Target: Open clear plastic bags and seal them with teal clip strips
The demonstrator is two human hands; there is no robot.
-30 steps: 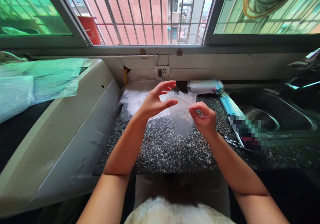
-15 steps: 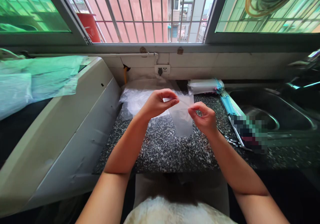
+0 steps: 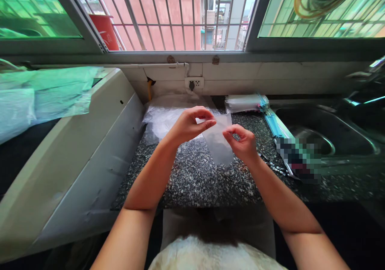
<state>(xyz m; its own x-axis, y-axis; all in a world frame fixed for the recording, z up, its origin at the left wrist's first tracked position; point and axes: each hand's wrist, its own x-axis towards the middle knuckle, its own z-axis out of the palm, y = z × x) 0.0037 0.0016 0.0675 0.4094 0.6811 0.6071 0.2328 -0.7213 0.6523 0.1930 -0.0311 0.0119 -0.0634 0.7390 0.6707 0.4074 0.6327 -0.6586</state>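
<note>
A small frosted clear plastic bag (image 3: pixel 219 147) hangs between my hands over the speckled stone counter (image 3: pixel 198 181). My left hand (image 3: pixel 192 123) is closed, thumb and forefinger pinching the bag near its upper left part. On the other side my right hand (image 3: pixel 243 142) is also closed, its thumb and forefinger pressed together at the bag's right part, with the fingertips over the sheet. Behind my left hand lies a loose pile of clear plastic bags (image 3: pixel 159 121) on the counter.
A bundle of clear plastic sleeves (image 3: pixel 243 103) lies against the back wall. Beside the sink (image 3: pixel 355 141) are blue strips (image 3: pixel 273 124) and a partly blurred packet (image 3: pixel 297 161). A white slanted cabinet (image 3: pixel 99 141) bounds the left; a socket (image 3: pixel 195 83) sits on the wall.
My right hand has shifted slightly left and down across the bag. My left hand stays almost where it was, still pinching. The view has moved a little.
</note>
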